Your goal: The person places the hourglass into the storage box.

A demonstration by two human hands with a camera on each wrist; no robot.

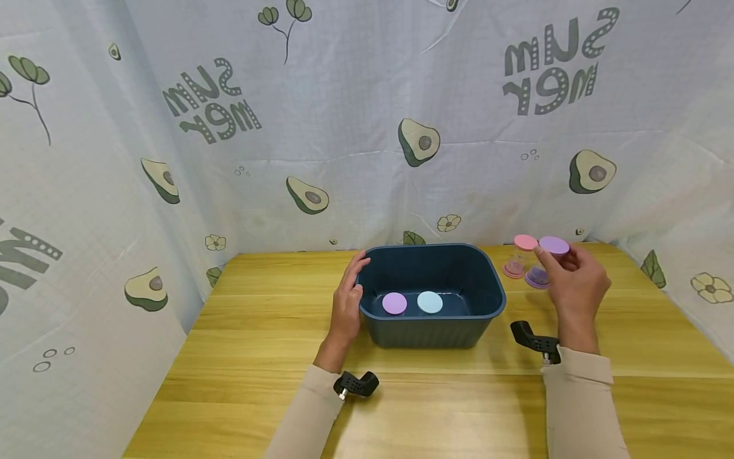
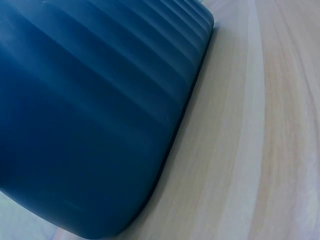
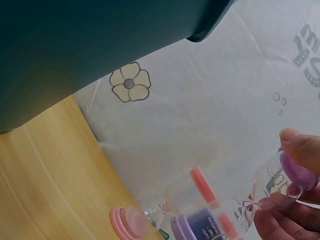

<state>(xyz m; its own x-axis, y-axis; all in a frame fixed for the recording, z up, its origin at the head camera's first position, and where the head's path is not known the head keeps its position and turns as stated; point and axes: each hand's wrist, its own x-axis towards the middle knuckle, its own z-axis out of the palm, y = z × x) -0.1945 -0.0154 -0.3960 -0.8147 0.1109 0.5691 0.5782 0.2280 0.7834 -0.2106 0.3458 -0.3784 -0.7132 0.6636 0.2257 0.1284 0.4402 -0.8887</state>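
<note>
Near the table's back right, my right hand (image 1: pixel 579 280) pinches a purple-capped sand timer (image 1: pixel 554 245) by its upper end, thumb on one side and fingers on the other. Purple sand lies in its lower bulb, seen in the right wrist view. Just left of it stands a pink sand timer (image 1: pixel 524 242) with a clear body. My left hand (image 1: pixel 346 306) rests along the left end of a dark blue bin (image 1: pixel 432 331), its fingers fairly straight by the rim. Inside the bin are a purple-capped timer (image 1: pixel 394 303) and a light-blue-capped timer (image 1: pixel 429 302); their bodies are mostly hidden.
The bin stands mid-table on a wooden tabletop (image 1: pixel 246 357). Behind the table hangs a white curtain (image 1: pixel 367 153) printed with avocados and flowers, close to the back edge. A black wrist camera (image 1: pixel 357 384) sits on the left wrist and another (image 1: pixel 536 341) on the right.
</note>
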